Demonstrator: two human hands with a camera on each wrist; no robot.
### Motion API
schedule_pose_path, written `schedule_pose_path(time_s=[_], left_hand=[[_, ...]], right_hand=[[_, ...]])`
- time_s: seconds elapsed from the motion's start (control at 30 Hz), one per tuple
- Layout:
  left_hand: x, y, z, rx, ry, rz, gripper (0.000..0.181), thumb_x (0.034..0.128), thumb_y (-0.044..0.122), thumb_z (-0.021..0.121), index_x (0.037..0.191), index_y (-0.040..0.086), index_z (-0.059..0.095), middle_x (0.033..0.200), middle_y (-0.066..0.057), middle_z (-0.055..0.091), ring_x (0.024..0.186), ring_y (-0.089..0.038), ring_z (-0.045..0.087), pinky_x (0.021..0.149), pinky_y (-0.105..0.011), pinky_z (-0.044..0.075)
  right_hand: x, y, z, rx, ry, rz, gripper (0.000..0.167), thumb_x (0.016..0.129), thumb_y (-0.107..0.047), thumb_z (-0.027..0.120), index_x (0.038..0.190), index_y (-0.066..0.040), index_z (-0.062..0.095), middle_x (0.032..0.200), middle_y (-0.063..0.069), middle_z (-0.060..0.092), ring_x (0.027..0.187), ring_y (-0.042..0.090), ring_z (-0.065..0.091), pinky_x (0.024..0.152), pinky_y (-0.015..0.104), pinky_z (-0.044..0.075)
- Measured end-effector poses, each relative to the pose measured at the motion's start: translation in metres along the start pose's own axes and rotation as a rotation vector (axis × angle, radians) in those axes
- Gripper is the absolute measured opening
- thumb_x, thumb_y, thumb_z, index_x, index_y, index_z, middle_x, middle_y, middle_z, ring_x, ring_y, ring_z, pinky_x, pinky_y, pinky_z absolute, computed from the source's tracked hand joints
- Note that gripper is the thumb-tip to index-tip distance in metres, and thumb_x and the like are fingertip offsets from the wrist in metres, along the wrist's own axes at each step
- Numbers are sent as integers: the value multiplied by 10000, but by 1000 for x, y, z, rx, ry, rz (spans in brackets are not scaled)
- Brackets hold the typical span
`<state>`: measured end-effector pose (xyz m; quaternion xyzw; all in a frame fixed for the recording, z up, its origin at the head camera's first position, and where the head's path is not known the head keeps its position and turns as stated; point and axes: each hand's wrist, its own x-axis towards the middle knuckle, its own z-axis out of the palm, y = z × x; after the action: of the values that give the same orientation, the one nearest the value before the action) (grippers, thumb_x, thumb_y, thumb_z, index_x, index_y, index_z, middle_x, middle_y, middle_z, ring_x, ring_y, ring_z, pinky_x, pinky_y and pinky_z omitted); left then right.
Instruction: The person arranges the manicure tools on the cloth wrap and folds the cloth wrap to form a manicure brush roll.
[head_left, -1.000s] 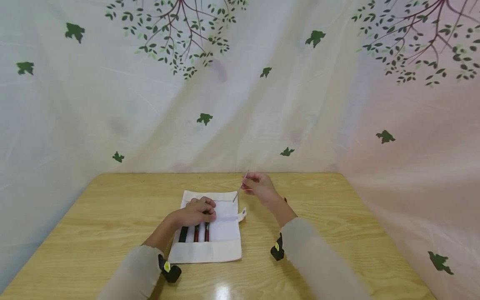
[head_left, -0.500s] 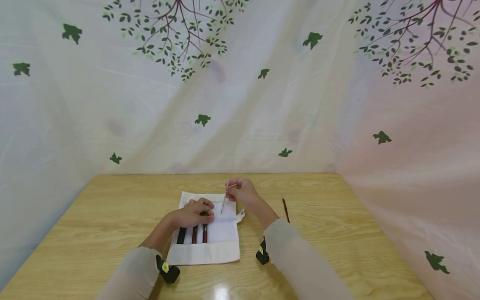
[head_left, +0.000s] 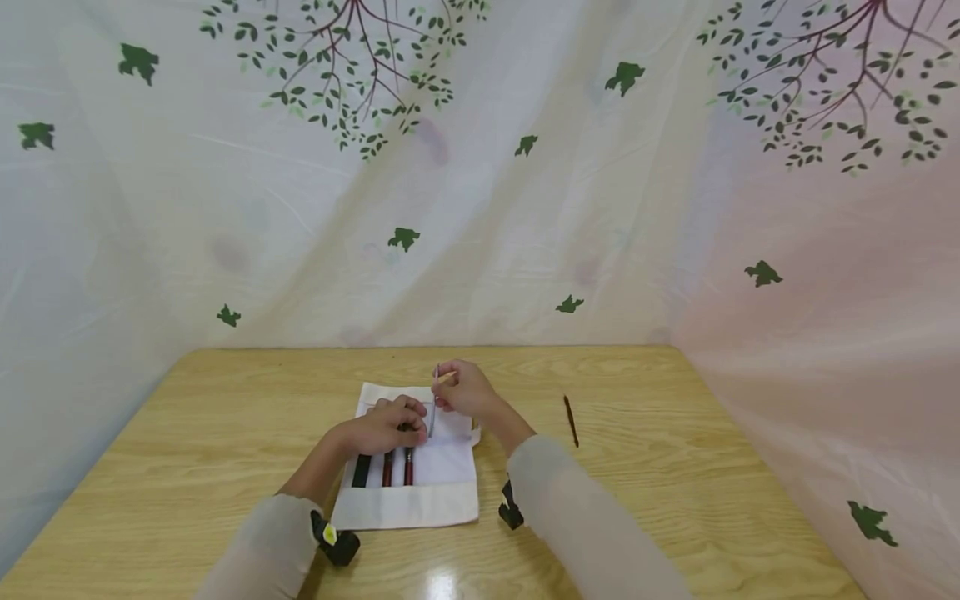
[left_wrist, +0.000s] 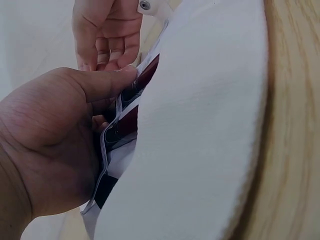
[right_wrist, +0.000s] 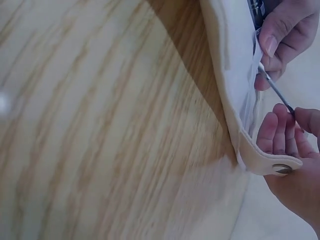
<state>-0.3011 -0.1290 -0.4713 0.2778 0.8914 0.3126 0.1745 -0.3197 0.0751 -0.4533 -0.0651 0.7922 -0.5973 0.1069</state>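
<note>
A white cloth tool roll (head_left: 405, 507) lies unfolded on the table, with red-handled tools (left_wrist: 127, 122) and a dark strip (head_left: 361, 472) in its pocket. My left hand (head_left: 386, 423) lies over its upper left part. Its thumb and fingers pinch the roll's elastic band (left_wrist: 104, 145) beside the red handles. My right hand (head_left: 468, 392) pinches a slim silver metal tool (right_wrist: 276, 91), tilted with its lower end at the roll beside my left fingertips. A light, stick-like piece (head_left: 447, 377) also shows at the right fingers; its kind is unclear.
A thin dark brown stick-shaped tool (head_left: 572, 421) lies on the wooden table (head_left: 660, 483) to the right. The roll's strap (right_wrist: 270, 164) with a metal snap sticks out from its right side. A leaf-patterned curtain (head_left: 480, 275) hangs behind the table.
My right hand has moved left and slightly down, bringing the silver tool over the roll to my left fingers. The brown tool has come into fuller view. My left hand stays in place.
</note>
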Motion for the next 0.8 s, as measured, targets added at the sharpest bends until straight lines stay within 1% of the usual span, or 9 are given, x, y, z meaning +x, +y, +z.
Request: schedule_pose_path(time_s=[0.1,0.17,0.27,0.37,0.47,0.53,0.73,0.8], left_hand=[[0,-1,0,8,7,1,114,1008,292,651,932,233,711,1380,-11,507,1205,-288,395,1003,-555,308],[0,-2,0,10,11,6,117,1008,289,650,928,231,712,1377,-11,507,1203,-289,395,999,-557,305],[0,-1,0,6,14,1,118,1009,295,649,925,240,711,1368,3,506,1203,-282,392,1004,-554,299],[0,-1,2,10,12,0,115,1009,291,649,927,240,711,1355,9,508,1200,-280,394,1008,-549,298],[0,0,3,15,11,-4,110,1007,284,652,927,234,709,1347,7,511,1199,-281,398,1009,-548,303],[-1,0,2,21,12,-3,109,1006,284,653,925,235,708,1347,6,511,1197,-280,399,1007,-545,308],[-1,1,1,21,16,5,105,1001,276,659,918,233,707,1347,2,510,1186,-279,404,990,-542,316],[-1,1,0,14,16,5,104,1000,270,659,916,232,706,1350,-2,509,1188,-281,402,989,-542,316]], right_hand=[[-1,-2,4,-12,7,-9,349,984,-3,632,1317,53,541,944,202,706,712,195,678,662,285,572],[-1,-4,5,-14,8,-18,375,983,5,626,1340,51,520,919,203,701,692,197,669,656,284,569],[-1,-3,6,-24,-6,-20,395,986,4,620,1360,42,502,843,149,675,659,178,641,638,271,555],[-1,1,5,-43,-36,9,391,974,13,637,1344,32,515,803,95,642,645,149,614,627,262,548],[0,5,5,-71,-68,41,396,952,26,665,1324,31,529,815,90,648,652,154,619,634,272,558],[-1,5,4,-76,-79,48,409,933,49,672,1316,46,528,829,111,666,644,159,623,638,283,566],[-2,4,2,-89,-92,34,450,923,79,675,1338,47,506,864,125,693,653,166,642,632,281,554],[-2,4,2,-108,-103,24,422,917,75,688,1307,45,530,847,121,700,651,167,645,620,272,545]])
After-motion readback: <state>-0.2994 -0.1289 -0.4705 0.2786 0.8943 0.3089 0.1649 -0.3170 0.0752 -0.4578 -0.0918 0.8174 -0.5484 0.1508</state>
